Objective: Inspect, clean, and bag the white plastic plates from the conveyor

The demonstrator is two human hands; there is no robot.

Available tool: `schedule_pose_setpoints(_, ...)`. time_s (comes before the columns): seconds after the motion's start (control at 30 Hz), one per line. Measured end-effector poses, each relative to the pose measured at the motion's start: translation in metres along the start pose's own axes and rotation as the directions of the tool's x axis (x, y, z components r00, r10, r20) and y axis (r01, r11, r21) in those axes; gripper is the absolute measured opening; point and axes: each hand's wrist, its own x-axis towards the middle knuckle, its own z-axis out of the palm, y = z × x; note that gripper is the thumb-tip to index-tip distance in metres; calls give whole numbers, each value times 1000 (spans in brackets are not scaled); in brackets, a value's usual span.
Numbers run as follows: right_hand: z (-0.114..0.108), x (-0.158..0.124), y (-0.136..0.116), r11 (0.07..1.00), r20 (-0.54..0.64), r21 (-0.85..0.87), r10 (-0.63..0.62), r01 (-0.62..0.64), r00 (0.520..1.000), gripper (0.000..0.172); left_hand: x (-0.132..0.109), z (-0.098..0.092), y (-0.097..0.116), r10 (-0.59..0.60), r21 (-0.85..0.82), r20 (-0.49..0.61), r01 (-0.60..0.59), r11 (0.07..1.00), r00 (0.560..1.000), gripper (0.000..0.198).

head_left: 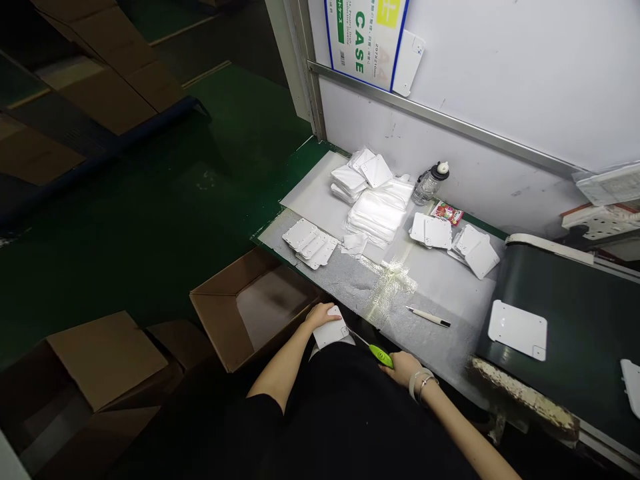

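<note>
My left hand (320, 315) is closed on the edge of a white plastic plate (330, 331) with rounded corners and small holes, held close against my body. Another white piece shows partly beneath it. In my right hand (403, 368) is a green-handled knife (381, 355), its thin blade pointing left toward the plate's right edge. Whether the blade touches the plate I cannot tell. An open cardboard box (225, 327) stands just left of my left hand. On the worktable nearby lies a white pen (428, 317).
Stacked white plates (310, 243) lie at the table's left, others (431, 231) at right. White plastic bags (377, 213), a bottle (429, 183) and a red packet (447, 213) are behind. A conveyor belt (575, 293) at right carries a plate (518, 329). Another box (107, 360) sits lower left.
</note>
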Motion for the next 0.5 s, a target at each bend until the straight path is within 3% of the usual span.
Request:
schedule_pose_setpoints(0.13,-6,3,0,998,87,38,50,-54,995,39,-7,-11,12,-1,-47,-30,0,999,1000,39)
schedule_pose_setpoints(0.27,-22,-5,12,989,82,136,47,-57,996,43,-31,-38,28,10,-102,-112,-22,995,994,40)
schedule_pose_setpoints(0.4,-42,3,32,968,-77,181,189,-173,979,39,-61,-80,57,15,-199,-276,-72,977,961,34)
schedule_pose_setpoints(0.5,-58,27,34,941,-221,176,324,-289,920,36,-78,-111,105,53,-309,-395,-187,932,917,34)
